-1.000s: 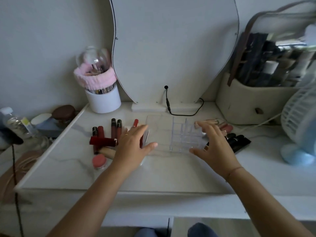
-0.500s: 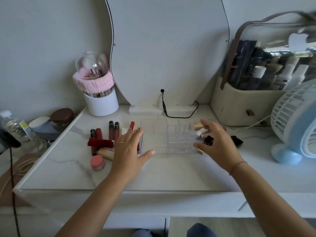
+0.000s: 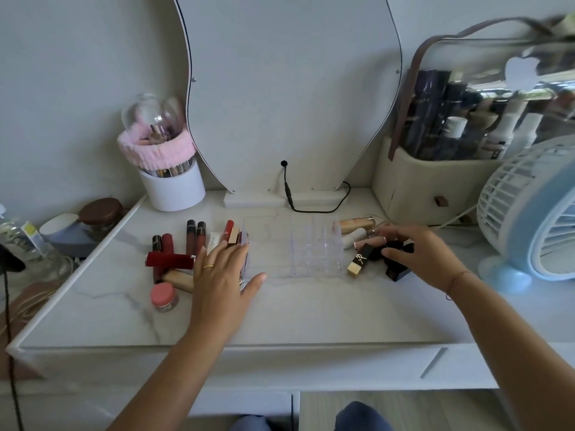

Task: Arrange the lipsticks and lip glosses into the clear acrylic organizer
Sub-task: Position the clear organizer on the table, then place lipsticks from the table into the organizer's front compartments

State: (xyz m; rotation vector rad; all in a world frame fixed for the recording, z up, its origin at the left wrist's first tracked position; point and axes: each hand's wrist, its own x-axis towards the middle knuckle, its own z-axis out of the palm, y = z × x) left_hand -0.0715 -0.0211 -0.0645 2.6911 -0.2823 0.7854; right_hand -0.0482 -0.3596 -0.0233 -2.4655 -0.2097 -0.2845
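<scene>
Empty organizer [image 3: 314,253] at bench [image 3: 280,309] centre; left hand [image 3: 222,279] rests flat and spread at its left wall, right hand [image 3: 420,259] curls over the black lipsticks [image 3: 395,259], grip unclear: steady the organizer, lift one tube, seat it upright

head cam | forward-down | close over table [image 3: 280,312] | edges perhaps distorted

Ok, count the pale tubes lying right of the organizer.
3: a beige tube farthest back, a white tube before it, a pink tube nearest, partly under the right hand, which may hide more.
</scene>
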